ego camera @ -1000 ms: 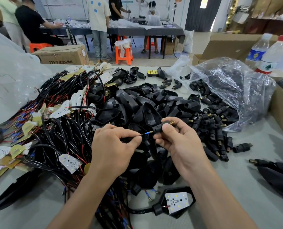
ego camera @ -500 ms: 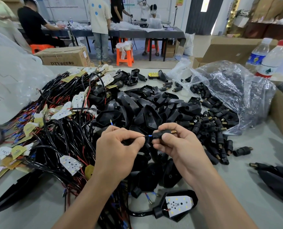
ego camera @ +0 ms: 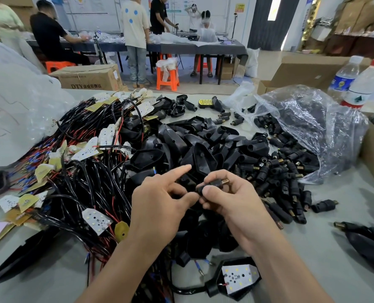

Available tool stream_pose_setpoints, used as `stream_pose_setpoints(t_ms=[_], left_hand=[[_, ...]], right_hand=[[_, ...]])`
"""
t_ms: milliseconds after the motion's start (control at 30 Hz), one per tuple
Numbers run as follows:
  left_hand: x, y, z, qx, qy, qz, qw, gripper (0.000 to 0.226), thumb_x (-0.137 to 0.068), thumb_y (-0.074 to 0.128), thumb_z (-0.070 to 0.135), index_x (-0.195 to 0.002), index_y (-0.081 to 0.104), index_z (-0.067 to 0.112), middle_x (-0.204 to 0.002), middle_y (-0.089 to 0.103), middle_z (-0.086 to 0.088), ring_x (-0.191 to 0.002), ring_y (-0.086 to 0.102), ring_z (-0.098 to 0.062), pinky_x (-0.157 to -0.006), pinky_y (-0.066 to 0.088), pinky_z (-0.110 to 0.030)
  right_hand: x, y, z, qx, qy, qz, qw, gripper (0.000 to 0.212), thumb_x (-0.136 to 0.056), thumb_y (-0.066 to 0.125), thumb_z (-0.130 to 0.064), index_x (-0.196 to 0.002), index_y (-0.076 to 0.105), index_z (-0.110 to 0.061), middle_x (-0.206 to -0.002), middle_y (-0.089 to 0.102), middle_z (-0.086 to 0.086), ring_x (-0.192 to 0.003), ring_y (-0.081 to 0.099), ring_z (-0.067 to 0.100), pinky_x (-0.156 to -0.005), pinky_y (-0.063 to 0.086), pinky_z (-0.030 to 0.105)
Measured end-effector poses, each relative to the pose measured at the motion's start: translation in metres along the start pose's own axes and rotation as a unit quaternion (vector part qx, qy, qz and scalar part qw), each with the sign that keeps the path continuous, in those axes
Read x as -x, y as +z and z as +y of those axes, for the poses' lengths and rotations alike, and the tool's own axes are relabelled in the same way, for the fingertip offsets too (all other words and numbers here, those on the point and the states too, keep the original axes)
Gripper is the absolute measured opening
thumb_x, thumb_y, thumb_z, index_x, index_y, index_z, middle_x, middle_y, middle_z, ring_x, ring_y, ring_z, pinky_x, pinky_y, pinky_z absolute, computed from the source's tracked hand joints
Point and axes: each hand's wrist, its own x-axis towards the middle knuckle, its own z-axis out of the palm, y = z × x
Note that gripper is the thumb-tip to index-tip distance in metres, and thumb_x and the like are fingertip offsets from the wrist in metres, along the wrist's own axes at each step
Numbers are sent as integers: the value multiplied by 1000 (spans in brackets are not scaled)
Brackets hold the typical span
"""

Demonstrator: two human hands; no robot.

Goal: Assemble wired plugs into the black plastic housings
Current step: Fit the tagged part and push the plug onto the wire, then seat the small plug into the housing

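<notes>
My right hand [ego camera: 232, 206] pinches the black plug [ego camera: 213, 184] centre-near, above the housing pile [ego camera: 201, 158] — likely light, rigid, slick; I'd grip its barrel, not the brass tip [ego camera: 225, 181]. Left hand [ego camera: 157, 206] at its rear, index straight — hold unclear.

Assembly workshop. Grey bench [ego camera: 312, 248] heaped with black housings [ego camera: 194, 154], wire bundles [ego camera: 90, 182], a bag [ego camera: 317, 119] of plugs [ego camera: 275, 165]; cartons [ego camera: 87, 77] beyond; workers [ego camera: 135, 29] at a far table [ego camera: 221, 48], orange stools [ego camera: 167, 77] beside it.
</notes>
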Motion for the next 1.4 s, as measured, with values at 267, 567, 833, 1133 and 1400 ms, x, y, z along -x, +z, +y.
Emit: stream_pose_setpoints(t_ms=[267, 567, 833, 1133, 1400], left_hand=[[4, -4, 2, 4, 96, -31, 995, 52, -70, 93, 37, -119, 76, 36, -86, 70, 39, -97, 59, -3, -90, 39, -7], [-6, -6, -7, 7, 13, -82, 996, 14, -75, 87, 31, -74, 81, 43, -109, 68, 40, -123, 48, 10, -99, 26, -1], [-7, -5, -7, 34, 25, -51, 998, 23, -75, 90, 15, -70, 81, 35, -97, 72, 36, -114, 59, -2, -101, 40, -15], [-7, -4, -5, 57, 17, -2, 998, 30, -74, 90, 11, -67, 77, 37, -90, 73, 31, -106, 63, -4, -92, 41, -7], [-6, -2, -6, 49, 14, -13, 999, 27, -75, 90, 13, -68, 78, 36, -91, 72, 32, -106, 62, -2, -93, 41, -8]], right_hand=[[0, -1, 1, 118, -2, -28, 993, 8, -80, 72, -12, -82, 79, -9, -63, 65, 11, -54, 56, 15, -47, 44, 22], [-3, -11, -2, 16, 11, 99, 995, 25, -82, 69, 9, -70, 76, -11, -62, 61, 17, -46, 51, 15, -44, 42, 21], [-3, -10, -4, -27, -3, 110, 994, 39, -75, 80, 6, -82, 47, -14, -66, 65, 20, -45, 50, 17, -42, 39, 21], [-1, -14, -9, -50, 2, 85, 995, 29, -81, 69, 16, -75, 76, -12, -87, 73, 18, -59, 58, 17, -50, 46, 19], [-3, -12, -8, -115, 27, 28, 993, 28, -90, 48, 19, -95, 54, -8, -95, 71, 22, -59, 56, 19, -51, 44, 23]])
